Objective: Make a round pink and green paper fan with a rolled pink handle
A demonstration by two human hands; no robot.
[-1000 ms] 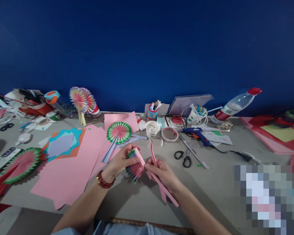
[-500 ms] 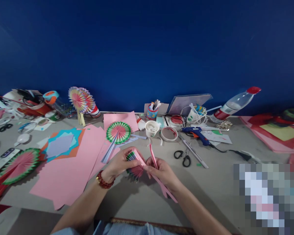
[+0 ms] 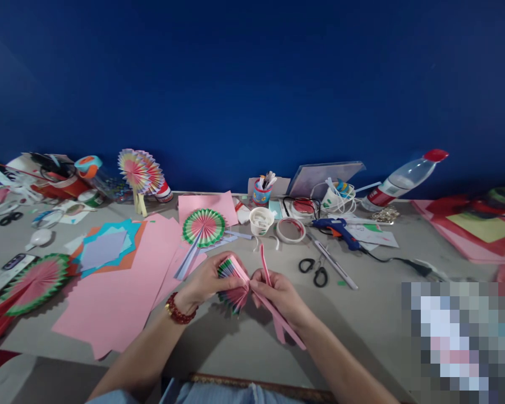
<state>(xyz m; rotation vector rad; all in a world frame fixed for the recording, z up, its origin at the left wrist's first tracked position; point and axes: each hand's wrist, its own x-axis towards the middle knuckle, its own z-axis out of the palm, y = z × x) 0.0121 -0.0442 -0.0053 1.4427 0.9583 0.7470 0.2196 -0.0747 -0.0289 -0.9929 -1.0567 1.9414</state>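
A pleated paper fan (image 3: 234,297), pink with green edges, is pinched in my left hand (image 3: 209,279), its folds partly spread below the fingers. A red bead bracelet (image 3: 179,308) circles the left wrist. My right hand (image 3: 283,294) grips long pink paper strips (image 3: 281,321); one end points up and the others hang down to the right. The right fingertips meet the fan's inner edge, and whether the strips are joined to it is hidden. Behind the hands lies a finished-looking round green-and-pink paper fan (image 3: 203,228) with pale lavender strips (image 3: 187,262).
Pink sheets (image 3: 109,308) and coloured paper squares (image 3: 103,251) lie left, near another round fan (image 3: 36,286). Black-handled scissors (image 3: 313,272), a utility knife (image 3: 333,261), a tape roll (image 3: 290,230) and a corded blue glue gun (image 3: 340,231) lie right. A bottle (image 3: 398,182) leans against the blue wall.
The fan in my left hand is turned slightly and its folds show wider. My right hand's upright strip end has tilted a little to the right.
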